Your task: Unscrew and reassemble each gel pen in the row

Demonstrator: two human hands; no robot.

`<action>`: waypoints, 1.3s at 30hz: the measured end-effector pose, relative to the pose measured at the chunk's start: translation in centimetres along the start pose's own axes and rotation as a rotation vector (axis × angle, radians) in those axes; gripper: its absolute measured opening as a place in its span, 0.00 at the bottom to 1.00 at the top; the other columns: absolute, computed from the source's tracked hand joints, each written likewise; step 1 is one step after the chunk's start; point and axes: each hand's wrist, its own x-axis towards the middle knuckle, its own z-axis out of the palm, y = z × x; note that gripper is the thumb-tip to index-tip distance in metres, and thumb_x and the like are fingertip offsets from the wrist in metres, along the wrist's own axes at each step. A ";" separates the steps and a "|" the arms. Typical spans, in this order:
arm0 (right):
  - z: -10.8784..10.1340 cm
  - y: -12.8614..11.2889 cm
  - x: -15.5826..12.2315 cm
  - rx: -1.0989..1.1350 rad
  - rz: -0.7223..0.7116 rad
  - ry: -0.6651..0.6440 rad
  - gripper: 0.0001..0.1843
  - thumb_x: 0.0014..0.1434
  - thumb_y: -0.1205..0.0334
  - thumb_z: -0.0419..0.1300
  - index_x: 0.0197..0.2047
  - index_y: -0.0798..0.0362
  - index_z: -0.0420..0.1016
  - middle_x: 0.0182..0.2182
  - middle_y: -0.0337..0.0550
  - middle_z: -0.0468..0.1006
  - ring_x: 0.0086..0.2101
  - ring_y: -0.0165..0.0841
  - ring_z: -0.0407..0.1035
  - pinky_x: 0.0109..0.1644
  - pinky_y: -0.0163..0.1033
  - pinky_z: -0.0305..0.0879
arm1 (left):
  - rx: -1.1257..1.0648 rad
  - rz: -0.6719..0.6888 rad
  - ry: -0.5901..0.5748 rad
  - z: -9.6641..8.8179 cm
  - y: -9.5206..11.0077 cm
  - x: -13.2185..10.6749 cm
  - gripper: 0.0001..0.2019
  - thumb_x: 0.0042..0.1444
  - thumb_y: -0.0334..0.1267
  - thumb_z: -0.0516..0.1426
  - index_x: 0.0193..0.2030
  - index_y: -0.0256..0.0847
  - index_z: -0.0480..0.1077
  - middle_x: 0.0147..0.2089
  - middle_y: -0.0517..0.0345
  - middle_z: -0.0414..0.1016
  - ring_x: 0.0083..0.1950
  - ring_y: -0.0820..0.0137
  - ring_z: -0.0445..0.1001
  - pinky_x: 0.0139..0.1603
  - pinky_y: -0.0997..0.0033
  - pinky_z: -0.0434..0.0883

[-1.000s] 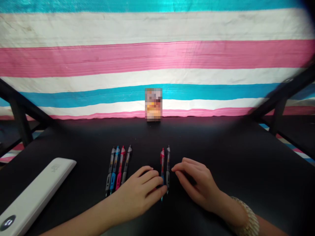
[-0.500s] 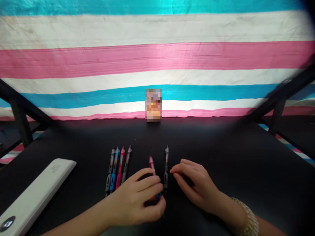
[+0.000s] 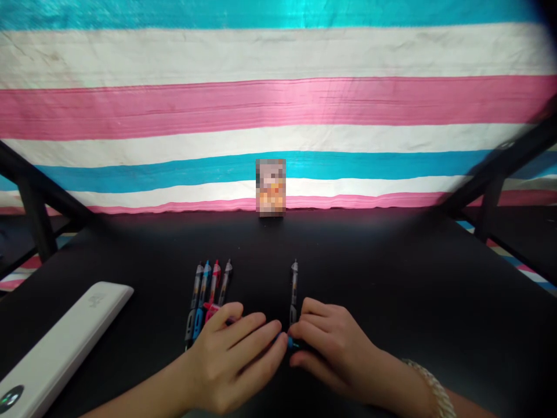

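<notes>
My left hand (image 3: 235,354) is closed around a pen that lies slantwise under its fingers. The pen's pink end (image 3: 211,309) shows on the left, and its blue tip (image 3: 291,342) pokes out on the right; the middle is hidden. Thumb and fingers of my right hand (image 3: 333,348) are curled around that blue tip. Just beyond the right fingertips lies a black pen (image 3: 295,290), its lower end hidden. To the left, a row holds a black pen (image 3: 195,296), a blue pen (image 3: 202,302), a red pen (image 3: 215,276) and another black pen (image 3: 225,281), partly covered by my left hand.
A white power bank (image 3: 65,348) lies at the left of the black table (image 3: 369,255). At the back edge stands a small blurred card or box (image 3: 270,188). Behind hangs a striped sheet (image 3: 278,101). Dark frame bars (image 3: 491,165) flank the table.
My left hand has shifted left and turned the pen from near upright to slantwise. My right hand has moved down and left to the pen's blue tip.
</notes>
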 end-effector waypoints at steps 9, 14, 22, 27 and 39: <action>-1.3 0.5 0.2 0.053 0.145 0.154 0.16 0.73 0.64 0.47 0.36 0.54 0.72 0.26 0.43 0.72 0.29 0.35 0.63 0.30 0.39 0.58 | 0.115 -0.122 -0.032 -0.6 -1.4 -0.3 0.16 0.71 0.27 0.48 0.54 0.33 0.75 0.45 0.48 0.85 0.42 0.62 0.81 0.47 0.56 0.66; -1.0 0.9 0.2 0.047 0.167 0.144 0.17 0.75 0.60 0.47 0.43 0.55 0.76 0.28 0.44 0.76 0.29 0.35 0.66 0.30 0.38 0.62 | 0.209 -0.160 -0.089 -0.1 -1.8 -0.4 0.12 0.67 0.27 0.56 0.54 0.34 0.74 0.35 0.54 0.82 0.33 0.66 0.77 0.39 0.63 0.69; -0.2 0.8 0.2 -0.038 0.089 0.190 0.20 0.76 0.60 0.45 0.36 0.55 0.73 0.24 0.43 0.74 0.26 0.34 0.62 0.26 0.38 0.58 | 0.241 -0.163 -0.168 0.3 -0.8 -0.4 0.12 0.72 0.33 0.49 0.48 0.32 0.73 0.31 0.55 0.80 0.28 0.67 0.80 0.26 0.70 0.70; 0.0 0.8 0.0 -0.124 0.020 0.237 0.16 0.74 0.67 0.47 0.36 0.55 0.72 0.22 0.41 0.71 0.25 0.34 0.59 0.26 0.39 0.56 | 0.157 -0.196 -0.221 0.9 -0.7 -0.6 0.15 0.73 0.36 0.46 0.48 0.31 0.72 0.31 0.53 0.81 0.25 0.66 0.80 0.21 0.69 0.71; -1.9 1.4 -0.1 0.287 0.398 0.211 0.22 0.74 0.58 0.47 0.27 0.52 0.65 0.24 0.37 0.66 0.26 0.31 0.62 0.31 0.36 0.57 | -0.270 -0.528 0.103 -0.3 -2.4 -1.3 0.13 0.67 0.28 0.57 0.56 0.39 0.72 0.43 0.53 0.78 0.40 0.70 0.79 0.39 0.77 0.76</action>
